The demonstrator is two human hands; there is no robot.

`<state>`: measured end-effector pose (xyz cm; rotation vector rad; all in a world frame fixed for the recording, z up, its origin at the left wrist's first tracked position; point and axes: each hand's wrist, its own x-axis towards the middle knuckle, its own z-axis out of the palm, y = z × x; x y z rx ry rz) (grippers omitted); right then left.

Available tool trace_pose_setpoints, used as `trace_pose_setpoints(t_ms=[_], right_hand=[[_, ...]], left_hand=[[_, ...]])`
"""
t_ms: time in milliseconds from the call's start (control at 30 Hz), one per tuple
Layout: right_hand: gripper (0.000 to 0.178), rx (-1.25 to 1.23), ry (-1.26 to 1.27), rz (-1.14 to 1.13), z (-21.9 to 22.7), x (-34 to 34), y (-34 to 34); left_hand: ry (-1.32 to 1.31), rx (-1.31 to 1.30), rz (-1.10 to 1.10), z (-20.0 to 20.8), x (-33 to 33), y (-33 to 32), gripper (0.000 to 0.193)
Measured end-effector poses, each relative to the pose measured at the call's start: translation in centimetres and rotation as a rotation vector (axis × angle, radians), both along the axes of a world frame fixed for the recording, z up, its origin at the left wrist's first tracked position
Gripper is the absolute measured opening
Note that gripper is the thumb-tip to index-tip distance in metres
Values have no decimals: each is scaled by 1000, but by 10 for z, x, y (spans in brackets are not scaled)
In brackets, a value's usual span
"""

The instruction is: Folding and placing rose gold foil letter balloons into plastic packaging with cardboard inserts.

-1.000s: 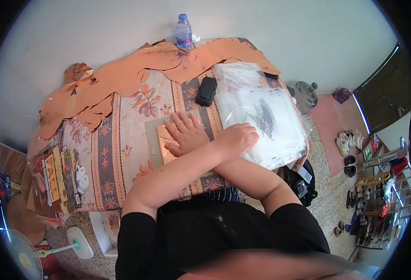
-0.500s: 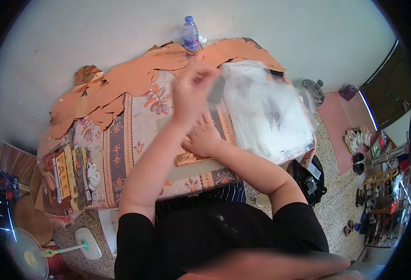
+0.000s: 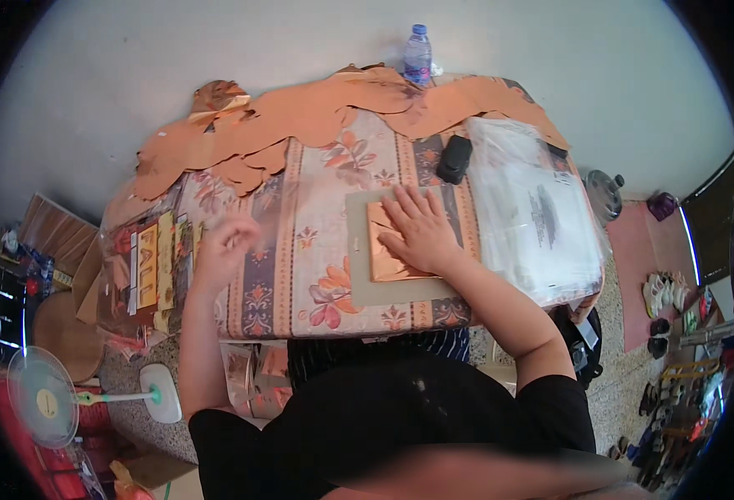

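On the table, my right hand (image 3: 421, 229) lies flat with its fingers spread, pressing on a square, shiny copper-coloured foil piece (image 3: 388, 268). That piece rests on a grey-beige board (image 3: 363, 287). My left hand (image 3: 227, 250) is raised over the left half of the table, near a bag of coloured cards. Its fingers are curled together and slightly blurred; a faint pale smear shows beside them, and what they hold, if anything, I cannot make out. Just beyond the board stands a black object (image 3: 454, 160). To the right lies a stack of clear plastic sleeves (image 3: 542, 225).
Orange-copper cut sheets (image 3: 300, 117) run along the table's far edge, by a water bottle (image 3: 418, 57). Coloured cards (image 3: 146, 267) in clear plastic sit at the left edge. A fan (image 3: 46, 400) stands on the floor at left. Shoes (image 3: 663, 296) lie at right.
My left hand has swung from above the middle of the table to the left. My right hand has flattened on the foil piece, which now shows more fully. The whole view has shifted.
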<state>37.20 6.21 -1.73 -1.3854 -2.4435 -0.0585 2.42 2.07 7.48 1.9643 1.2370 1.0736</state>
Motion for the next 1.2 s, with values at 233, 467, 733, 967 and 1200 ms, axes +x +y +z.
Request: trace_pose_setpoints(t_ms=[233, 467, 733, 967, 1200], right_hand=[[64, -21, -14, 22, 6, 0, 1], [65, -56, -50, -7, 8, 0, -2], [65, -81, -59, -10, 10, -1, -1], [66, -71, -63, 5, 12, -4, 0], [66, -75, -47, -9, 11, -2, -1]], left_hand=[[344, -209, -140, -26, -47, -18, 8], [319, -268, -43, -26, 25, -1, 23], [646, 203, -192, -62, 60, -28, 52], [370, 188, -326, -59, 33, -11, 35], [115, -329, 37, -48, 113, 44, 38]])
